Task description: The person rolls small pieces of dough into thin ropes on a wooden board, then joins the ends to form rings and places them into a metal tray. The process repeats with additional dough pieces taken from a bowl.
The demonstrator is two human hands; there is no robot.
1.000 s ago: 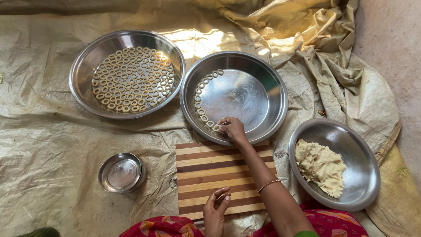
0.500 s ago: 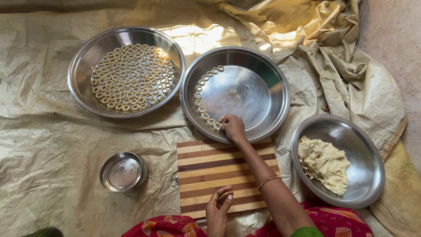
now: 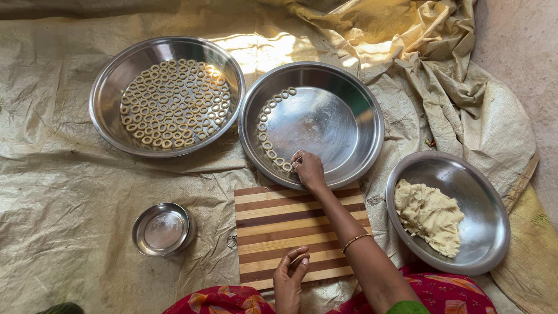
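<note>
My right hand (image 3: 308, 168) reaches into the middle steel plate (image 3: 360, 99), fingertips pinching a small dough ring at the near end of a curved row of dough rings (image 3: 268, 131) along the plate's left rim. My left hand (image 3: 289, 278) rests on the near edge of the striped wooden board (image 3: 279, 224), fingers curled around a small piece of dough. At the left, a second steel plate (image 3: 110, 87) is filled with several dough rings (image 3: 174, 102). A steel bowl (image 3: 488, 232) on the right holds a lump of pale dough (image 3: 430, 215).
A small steel bowl (image 3: 163, 229) sits left of the board. Everything lies on a crinkled tan plastic sheet (image 3: 64, 192), bunched up at the back right. Bare floor (image 3: 523, 52) shows at the far right. My red patterned clothing (image 3: 442, 293) fills the bottom edge.
My right hand has stayed at the near end of the ring row in the middle plate. The left hand holds still on the board. The view has shifted slightly.
</note>
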